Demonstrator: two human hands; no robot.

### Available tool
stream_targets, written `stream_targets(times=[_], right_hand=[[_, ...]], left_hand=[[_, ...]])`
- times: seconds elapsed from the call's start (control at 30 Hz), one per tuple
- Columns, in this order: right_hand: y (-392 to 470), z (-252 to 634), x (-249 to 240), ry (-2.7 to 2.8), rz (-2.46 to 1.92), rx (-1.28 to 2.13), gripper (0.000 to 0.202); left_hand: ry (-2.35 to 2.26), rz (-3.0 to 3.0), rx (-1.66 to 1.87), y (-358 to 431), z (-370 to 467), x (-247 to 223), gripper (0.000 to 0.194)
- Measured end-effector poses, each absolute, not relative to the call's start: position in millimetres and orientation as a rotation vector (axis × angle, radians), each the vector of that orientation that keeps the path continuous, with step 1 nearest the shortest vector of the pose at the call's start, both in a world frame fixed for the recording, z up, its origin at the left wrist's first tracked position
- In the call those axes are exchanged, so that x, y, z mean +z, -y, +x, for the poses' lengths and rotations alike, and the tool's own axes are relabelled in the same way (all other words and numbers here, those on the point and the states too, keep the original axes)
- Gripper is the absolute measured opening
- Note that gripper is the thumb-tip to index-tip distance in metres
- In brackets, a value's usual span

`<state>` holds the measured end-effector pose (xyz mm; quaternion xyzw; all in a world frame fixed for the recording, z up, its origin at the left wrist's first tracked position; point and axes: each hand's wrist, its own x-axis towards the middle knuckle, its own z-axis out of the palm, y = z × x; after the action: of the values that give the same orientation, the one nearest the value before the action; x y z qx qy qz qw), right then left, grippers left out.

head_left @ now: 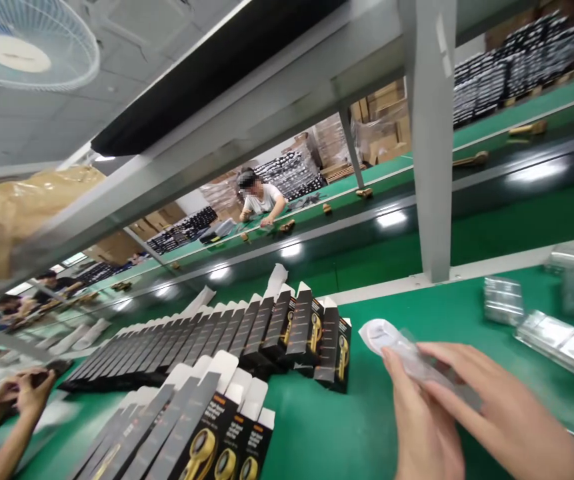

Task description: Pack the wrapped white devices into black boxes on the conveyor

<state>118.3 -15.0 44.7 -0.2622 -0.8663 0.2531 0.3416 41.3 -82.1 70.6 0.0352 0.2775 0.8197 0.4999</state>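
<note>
A slim item in a translucent white sleeve (385,337) is held between both hands above the green tabletop, at the lower right. My left hand (419,420) grips its lower side, thumb and fingers closed on it. My right hand (501,407) has its fingers against the other side of the sleeve. The sleeve's rounded end points up and left; its other end is partly hidden by my fingers. To the left stand black printed boxes with open white flaps, a long row (237,327) behind and a shorter group (211,427) in front.
Clear plastic packs (561,340) lie at right. A grey metal post (434,147) rises from the bench's back edge, beside a conveyor (377,250) carrying gold-coloured items. Another person's hands (29,393) are at lower left. A person (261,197) sits across the conveyor.
</note>
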Motion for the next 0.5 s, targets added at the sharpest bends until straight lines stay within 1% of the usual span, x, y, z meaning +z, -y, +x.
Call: stream_targets(times=[0.07, 0.13, 0.2, 0.27, 0.4, 0.5], right_hand=[[18.9, 118.4, 34.4, 2.324, -0.622, 0.636, 0.033], [17.5, 121.1, 28.0, 2.360, -0.582, 0.574, 0.033], [13.3, 124.1, 25.6, 2.376, -0.543, 0.487, 0.033], [7.3, 126.8, 26.2, 2.422, -0.502, 0.479, 0.038], [-4.7, 135.3, 31.2, 2.436, -0.580, 0.767, 0.054], [-5.6, 140.8, 29.4, 2.468, -0.512, 0.957, 0.052]], left_hand=[[-0.697, 0.103, 2.003, 80.8, 46.7, 71.1, 0.063], [-0.816, 0.121, 2.023, 80.1, 47.8, 71.3, 0.063], [-0.944, 0.154, 2.000, 80.5, 45.1, 71.1, 0.069], [-1.026, 0.151, 1.971, 82.0, 40.7, 69.9, 0.070], [-0.986, 0.112, 1.968, 84.8, 38.8, 63.9, 0.072], [-0.928, 0.189, 1.996, 87.6, 42.7, 60.4, 0.079]])
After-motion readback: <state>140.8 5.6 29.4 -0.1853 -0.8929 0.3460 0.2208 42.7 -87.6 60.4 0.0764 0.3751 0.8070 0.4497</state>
